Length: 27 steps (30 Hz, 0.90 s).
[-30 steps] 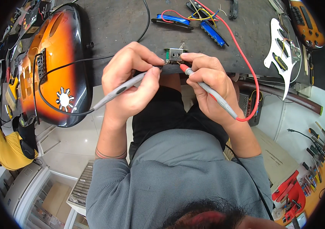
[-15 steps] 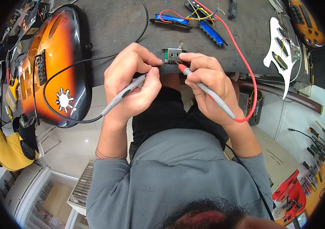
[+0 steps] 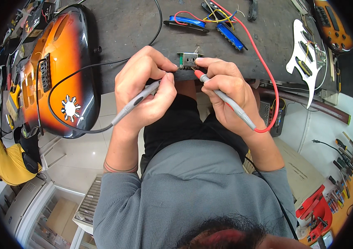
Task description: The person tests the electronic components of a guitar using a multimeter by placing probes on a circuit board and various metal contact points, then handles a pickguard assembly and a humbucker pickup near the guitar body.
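- Little has changed over the past second: both hands stay at the near edge of the grey workbench [image 3: 143, 25], and the small green switch part [image 3: 189, 60] has not moved, which suggests the probing of it is still under way rather than finished.
- The left hand [image 3: 143, 93] keeps its fingers curled shut around a grey test probe [image 3: 137, 101], whose black lead [image 3: 66, 81] loops across the sunburst guitar body [image 3: 60, 70] left of the switch part.
- The right hand [image 3: 226, 93] remains clamped on a grey probe with a red collar [image 3: 224, 98]; its red lead [image 3: 263, 74] arcs away to the right of the switch part.
- The switch part sits at the bench edge, pinched between the fingertips [image 3: 203, 62] of the two hands, the right thumb touching its side; whether the probe tips meet its contacts cannot be told.
- Beyond the switch part lie blue pickups [image 3: 186, 23] with coloured wires; a white pickguard [image 3: 305, 54] rests well to its right.
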Tool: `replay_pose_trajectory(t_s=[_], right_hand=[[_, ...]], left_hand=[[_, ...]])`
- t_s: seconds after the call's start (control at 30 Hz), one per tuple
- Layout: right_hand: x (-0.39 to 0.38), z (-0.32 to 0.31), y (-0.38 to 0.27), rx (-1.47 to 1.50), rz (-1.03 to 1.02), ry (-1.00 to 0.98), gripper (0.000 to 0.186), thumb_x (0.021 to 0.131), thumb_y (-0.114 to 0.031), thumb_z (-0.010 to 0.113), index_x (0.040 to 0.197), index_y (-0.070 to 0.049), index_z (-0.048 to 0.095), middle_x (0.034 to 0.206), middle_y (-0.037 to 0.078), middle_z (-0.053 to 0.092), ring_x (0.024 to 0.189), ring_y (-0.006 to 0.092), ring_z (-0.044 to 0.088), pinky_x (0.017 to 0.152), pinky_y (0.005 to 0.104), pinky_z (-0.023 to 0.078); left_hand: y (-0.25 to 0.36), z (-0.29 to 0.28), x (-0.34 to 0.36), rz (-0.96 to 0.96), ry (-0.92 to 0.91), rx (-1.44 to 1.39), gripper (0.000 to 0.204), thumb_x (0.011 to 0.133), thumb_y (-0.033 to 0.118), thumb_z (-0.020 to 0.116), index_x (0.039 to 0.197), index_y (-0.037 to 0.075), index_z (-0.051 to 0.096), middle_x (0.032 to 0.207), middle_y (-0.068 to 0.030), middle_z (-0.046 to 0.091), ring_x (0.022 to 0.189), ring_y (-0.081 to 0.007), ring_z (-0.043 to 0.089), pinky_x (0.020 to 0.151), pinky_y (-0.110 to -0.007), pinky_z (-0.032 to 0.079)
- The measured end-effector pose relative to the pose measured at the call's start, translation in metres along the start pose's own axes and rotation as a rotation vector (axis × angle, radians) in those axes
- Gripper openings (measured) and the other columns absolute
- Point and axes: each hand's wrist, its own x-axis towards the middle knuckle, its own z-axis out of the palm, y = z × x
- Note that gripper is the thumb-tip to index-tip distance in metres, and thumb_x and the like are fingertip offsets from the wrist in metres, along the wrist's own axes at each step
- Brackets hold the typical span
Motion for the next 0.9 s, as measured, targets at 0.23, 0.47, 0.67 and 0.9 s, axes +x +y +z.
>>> replay_pose_trajectory(t_s=[0.23,0.47,0.67,0.9], right_hand=[[0.0,-0.002,0.001,0.009,-0.003,-0.009,0.028,0.101,0.003,0.077,0.118,-0.009,0.058,0.112,0.014,0.067,0.125,0.0419,0.075,0.094,0.0463,0.064],[0.0,0.0,0.004,-0.001,-0.042,0.014,0.043,0.087,0.009,0.084,0.118,-0.008,0.059,0.113,0.016,0.07,0.121,0.0393,0.074,0.094,0.0464,0.064],[-0.001,-0.001,0.002,0.006,-0.024,0.004,0.036,0.094,0.006,0.08,0.118,-0.008,0.058,0.112,0.015,0.068,0.123,0.041,0.075,0.095,0.047,0.064],[-0.001,-0.001,0.004,-0.018,-0.05,0.001,0.046,0.085,0.011,0.084,0.119,-0.008,0.058,0.11,0.014,0.068,0.121,0.0403,0.075,0.095,0.0476,0.065]], left_hand=[[0.0,-0.007,-0.002,-0.067,-0.109,-0.04,0.018,0.092,-0.012,0.069,0.086,-0.003,0.055,0.103,-0.0232,0.074,0.085,-0.0191,0.072,0.079,-0.032,0.064],[-0.002,0.003,-0.002,-0.072,0.023,-0.069,0.022,0.078,-0.01,0.074,0.079,0.001,0.055,0.089,-0.016,0.075,0.074,-0.0218,0.068,0.064,-0.033,0.052],[0.003,0.003,0.0,-0.024,-0.017,0.004,0.025,0.078,-0.01,0.073,0.078,0.001,0.051,0.088,-0.0165,0.073,0.072,-0.0231,0.067,0.063,-0.034,0.052],[0.003,0.002,0.001,-0.017,-0.033,0.004,0.024,0.078,-0.01,0.074,0.078,0.001,0.052,0.088,-0.0167,0.073,0.073,-0.0241,0.068,0.064,-0.034,0.053]])
